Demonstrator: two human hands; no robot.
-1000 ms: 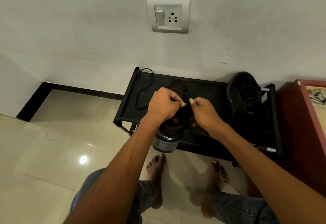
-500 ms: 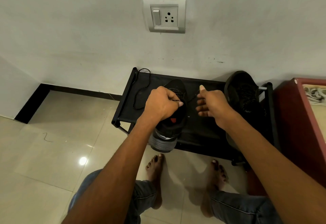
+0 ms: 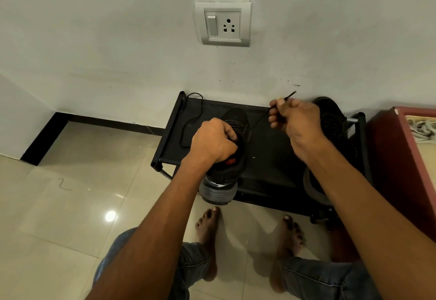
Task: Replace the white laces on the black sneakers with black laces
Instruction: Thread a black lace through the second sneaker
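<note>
You are partway through lacing the first black mesh sneaker with the grey ribbed sole (image 3: 224,158), which sits heel toward you on the low black fabric-topped shoe rack (image 3: 271,158) against the wall. Your left hand (image 3: 212,141) grips the sneaker at its tongue and eyelet area, fingers curled around the upper. Your right hand (image 3: 295,120) is raised to the right of the sneaker, its fingers pinching the thin black lace (image 3: 259,118), which runs taut from the eyelets up to that hand, its tip projecting past the knuckles. No white lace is visible on this sneaker, so removal appears complete here; how many eyelets are already threaded cannot be determined, as your left hand covers them. A second loose black lace (image 3: 192,120) lies coiled on the left end of the rack, apparently reserved for the second black sneaker (image 3: 330,122), which stands at the right end behind your right forearm; its lace condition cannot be determined. Remaining work, by estimate: finish this sneaker, then lace the other.
</note>
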